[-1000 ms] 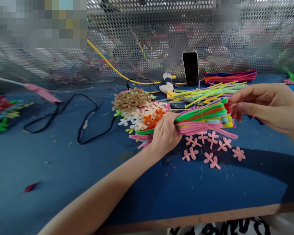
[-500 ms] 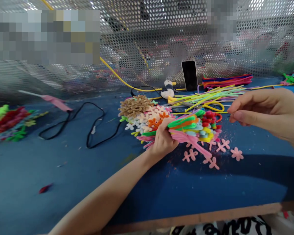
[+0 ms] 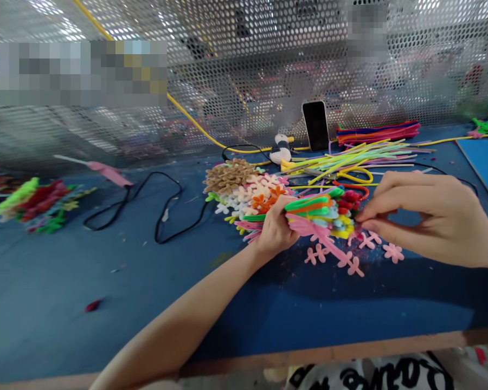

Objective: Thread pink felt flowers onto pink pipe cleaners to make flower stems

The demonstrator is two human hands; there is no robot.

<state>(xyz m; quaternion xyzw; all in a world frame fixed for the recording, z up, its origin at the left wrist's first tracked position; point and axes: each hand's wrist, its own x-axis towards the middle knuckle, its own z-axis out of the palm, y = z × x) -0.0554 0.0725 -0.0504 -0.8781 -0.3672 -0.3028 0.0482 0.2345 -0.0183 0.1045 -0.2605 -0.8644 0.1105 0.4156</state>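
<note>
My left hand (image 3: 275, 230) is wrapped around a thick bundle of colourful pipe cleaners (image 3: 309, 205), with green, orange, pink, blue, yellow and red ends pointing right. The fingers of my right hand (image 3: 418, 216) are pinched together at the bundle's right end, beside the red and yellow tips; what they hold, if anything, I cannot make out. Behind and left of the bundle lie brown flower shapes (image 3: 231, 176) bent from pipe cleaners, with cream and orange flowers (image 3: 268, 199) next to them. Several pink flower shapes (image 3: 393, 252) lie on the table beneath and right of the bundle.
Loose pale pipe cleaners (image 3: 361, 157) and yellow-handled scissors (image 3: 355, 175) lie behind my hands. A phone (image 3: 315, 125) leans against the perforated metal screen (image 3: 260, 92). A pink glue gun (image 3: 109, 173) trails a black cord at left, near more coloured pieces (image 3: 44, 200).
My right hand has moved left and down to the bundle's right end. My left hand still grips the bundle. The view has shifted slightly.
</note>
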